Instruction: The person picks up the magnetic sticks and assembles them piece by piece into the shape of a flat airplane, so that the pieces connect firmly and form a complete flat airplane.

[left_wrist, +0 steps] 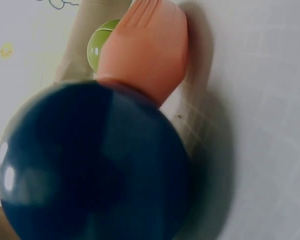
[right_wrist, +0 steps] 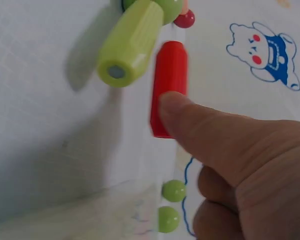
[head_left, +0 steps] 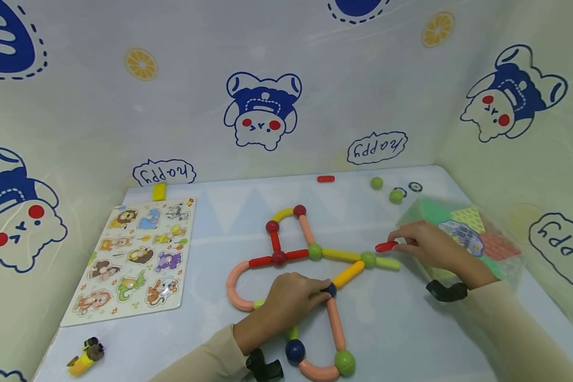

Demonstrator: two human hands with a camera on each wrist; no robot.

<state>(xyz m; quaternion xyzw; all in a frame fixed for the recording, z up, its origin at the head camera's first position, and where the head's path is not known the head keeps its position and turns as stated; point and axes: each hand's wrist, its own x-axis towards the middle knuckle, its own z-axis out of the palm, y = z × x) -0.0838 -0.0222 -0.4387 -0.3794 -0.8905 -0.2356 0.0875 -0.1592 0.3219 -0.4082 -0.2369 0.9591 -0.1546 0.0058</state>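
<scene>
My right hand (head_left: 427, 244) pinches a short red magnetic stick (right_wrist: 170, 85) between thumb and fingers, close to the loose end of a light green stick (right_wrist: 130, 45). That stick joins a green ball (head_left: 368, 259) in a flat figure of coloured rods and balls. Lower in the head view, my left hand (head_left: 291, 297) pinches a dark blue ball (head_left: 331, 289) in the figure, where a yellow-orange rod (head_left: 348, 275) and a pink rod (head_left: 336, 323) meet. A large dark blue ball (left_wrist: 90, 165) fills much of the left wrist view. The left hand hides part of the figure.
An animal sticker board (head_left: 138, 260) lies at the left, with a yellow block (head_left: 159, 192) behind it and a small toy (head_left: 86, 358) in front. A clear box (head_left: 501, 239) stands right. Near the back edge lie a red stick (head_left: 326, 179) and loose green balls (head_left: 376, 183).
</scene>
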